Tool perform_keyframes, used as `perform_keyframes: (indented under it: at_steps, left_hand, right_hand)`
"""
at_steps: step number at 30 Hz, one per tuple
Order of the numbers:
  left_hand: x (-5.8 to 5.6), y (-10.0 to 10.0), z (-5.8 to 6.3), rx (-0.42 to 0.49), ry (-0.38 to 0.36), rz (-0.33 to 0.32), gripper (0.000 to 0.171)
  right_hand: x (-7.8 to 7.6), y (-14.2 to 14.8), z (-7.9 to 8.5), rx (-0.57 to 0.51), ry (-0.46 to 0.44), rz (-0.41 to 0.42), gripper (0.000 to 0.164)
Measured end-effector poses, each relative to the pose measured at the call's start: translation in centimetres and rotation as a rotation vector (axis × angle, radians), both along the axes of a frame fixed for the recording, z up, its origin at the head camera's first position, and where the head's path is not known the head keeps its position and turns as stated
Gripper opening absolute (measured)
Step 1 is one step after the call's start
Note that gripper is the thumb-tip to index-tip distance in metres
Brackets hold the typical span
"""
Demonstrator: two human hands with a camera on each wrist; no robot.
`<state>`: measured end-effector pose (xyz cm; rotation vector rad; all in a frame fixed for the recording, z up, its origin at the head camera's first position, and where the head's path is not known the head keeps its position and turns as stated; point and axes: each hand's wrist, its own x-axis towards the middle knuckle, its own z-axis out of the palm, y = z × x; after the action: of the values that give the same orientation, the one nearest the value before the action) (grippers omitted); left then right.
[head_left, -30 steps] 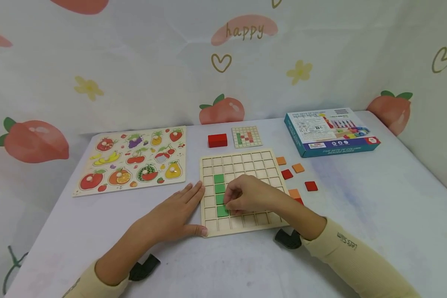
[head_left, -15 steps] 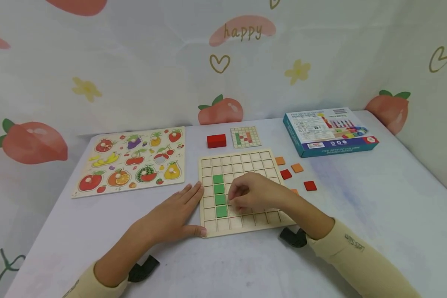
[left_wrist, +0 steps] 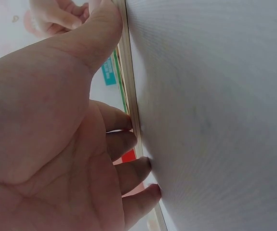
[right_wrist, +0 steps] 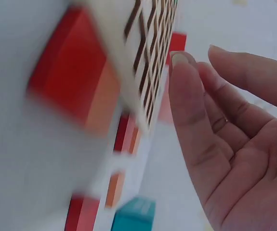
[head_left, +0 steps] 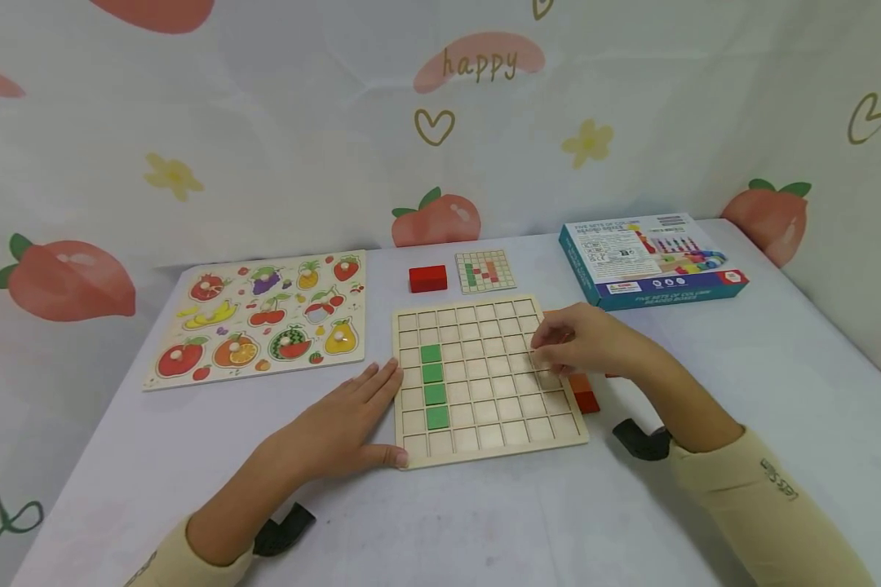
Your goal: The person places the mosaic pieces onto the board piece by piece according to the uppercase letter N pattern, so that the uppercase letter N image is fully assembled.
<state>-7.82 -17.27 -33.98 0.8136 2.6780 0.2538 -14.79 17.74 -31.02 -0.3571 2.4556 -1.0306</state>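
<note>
A wooden grid board [head_left: 484, 416] lies at the middle of the table, with a column of several green square tiles [head_left: 435, 394] in its left part. My left hand [head_left: 338, 428] rests along the board's left edge, fingers straight, thumb at the near corner. Over the board's right edge hovers my right hand [head_left: 595, 338]; in the right wrist view its thumb and forefinger [right_wrist: 246, 72] stand apart with nothing between them. Orange and red tiles [head_left: 583, 395] lie beside the board under that hand, which hides some of them. In the right wrist view more red tiles [right_wrist: 83, 211] appear.
A pattern card [head_left: 484, 271] and a red block [head_left: 428, 278] lie behind the board. To the left is a fruit knob puzzle [head_left: 257, 318]; at the back right lies a blue-and-white box [head_left: 649, 261]. A printed cloth hangs behind the table.
My right hand has moved from beside the green tiles to the board's right edge, leaving the green column in full view. My left hand has stayed in place.
</note>
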Motion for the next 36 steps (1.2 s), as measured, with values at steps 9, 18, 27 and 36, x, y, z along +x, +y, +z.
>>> perform_keyframes:
  at_steps: [9, 18, 27, 36]
  left_hand:
    - [0.1, -0.1, -0.1, 0.007, 0.006, -0.002, 0.109]
    - [0.1, -0.1, 0.0, 0.008, 0.004, 0.002, 0.108]
    - [0.0, 0.0, 0.0, 0.005, 0.007, -0.002, 0.108]
    - [0.1, 0.0, 0.0, 0.011, -0.001, 0.010, 0.108]
  right_hand:
    - [-1.2, 3.0, -0.5, 0.177, -0.003, -0.062, 0.027]
    - [-1.9, 3.5, -1.3, 0.204, -0.019, -0.067, 0.032]
    - [-2.0, 3.6, -1.6, 0.231, 0.011, -0.079, 0.027]
    - [-1.9, 3.3, -1.3, 0.215, -0.009, -0.085, 0.026]
